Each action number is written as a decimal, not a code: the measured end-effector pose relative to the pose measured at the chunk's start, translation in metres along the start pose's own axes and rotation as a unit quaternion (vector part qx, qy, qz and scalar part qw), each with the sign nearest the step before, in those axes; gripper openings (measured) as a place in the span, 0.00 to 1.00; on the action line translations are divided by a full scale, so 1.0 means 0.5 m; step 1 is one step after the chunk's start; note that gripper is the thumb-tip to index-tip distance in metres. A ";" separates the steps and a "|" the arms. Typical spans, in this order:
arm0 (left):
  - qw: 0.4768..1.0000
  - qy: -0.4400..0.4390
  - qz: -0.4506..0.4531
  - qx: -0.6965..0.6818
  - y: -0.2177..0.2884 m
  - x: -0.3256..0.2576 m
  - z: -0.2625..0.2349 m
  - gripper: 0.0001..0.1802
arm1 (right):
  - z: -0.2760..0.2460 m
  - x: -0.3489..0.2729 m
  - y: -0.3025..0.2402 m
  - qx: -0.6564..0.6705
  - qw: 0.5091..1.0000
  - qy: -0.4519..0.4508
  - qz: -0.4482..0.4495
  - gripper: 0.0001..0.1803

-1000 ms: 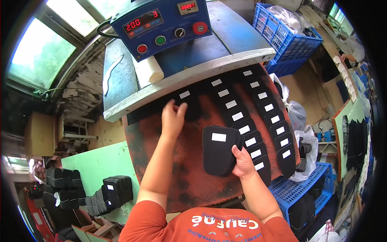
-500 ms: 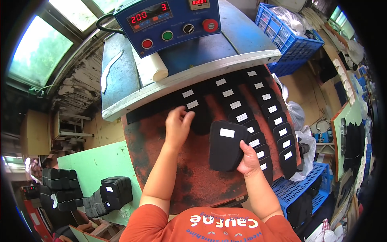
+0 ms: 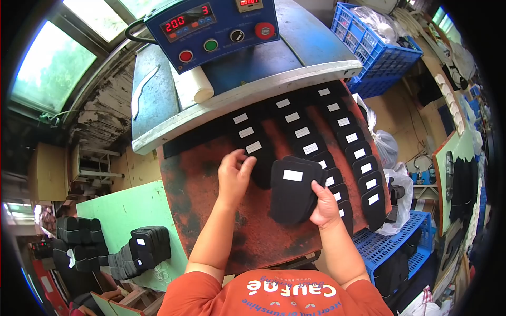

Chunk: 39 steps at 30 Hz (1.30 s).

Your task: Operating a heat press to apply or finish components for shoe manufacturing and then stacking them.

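Right hand (image 3: 326, 203) grips a stack of pads (image 3: 291, 190) by its edge; light, floppy, likely. Left hand (image 3: 234, 171), open, presses one flat.

Bare rust-red bench (image 3: 200, 195) lies open left of the hands. Rows of black labelled pieces (image 3: 337, 131) crowd its right half. The blue control box (image 3: 216, 26) closes off the far edge.
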State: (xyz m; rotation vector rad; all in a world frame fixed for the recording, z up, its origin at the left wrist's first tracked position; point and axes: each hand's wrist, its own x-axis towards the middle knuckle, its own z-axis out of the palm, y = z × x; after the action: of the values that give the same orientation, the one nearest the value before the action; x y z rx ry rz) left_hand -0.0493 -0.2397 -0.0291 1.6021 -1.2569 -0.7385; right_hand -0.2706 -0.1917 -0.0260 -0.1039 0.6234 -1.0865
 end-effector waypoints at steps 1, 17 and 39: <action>0.980 -0.091 -0.066 -0.163 0.012 -0.025 0.001 0.16 | 0.002 -0.002 0.008 0.010 1.000 -0.004 -0.011 0.21; 0.960 -0.144 -0.092 -0.223 0.026 -0.147 0.019 0.12 | -0.027 -0.077 0.014 -0.033 0.999 0.040 0.009 0.18; 0.931 -0.079 -0.233 -0.270 0.067 -0.285 0.012 0.14 | -0.075 -0.164 -0.029 -0.109 0.990 0.044 -0.080 0.15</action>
State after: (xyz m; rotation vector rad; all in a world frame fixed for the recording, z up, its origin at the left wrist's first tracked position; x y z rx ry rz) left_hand -0.1093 -0.1070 -0.0130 1.3957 -0.6789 -1.4000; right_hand -0.3272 -0.1204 -0.0168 -0.3016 0.8238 -1.1785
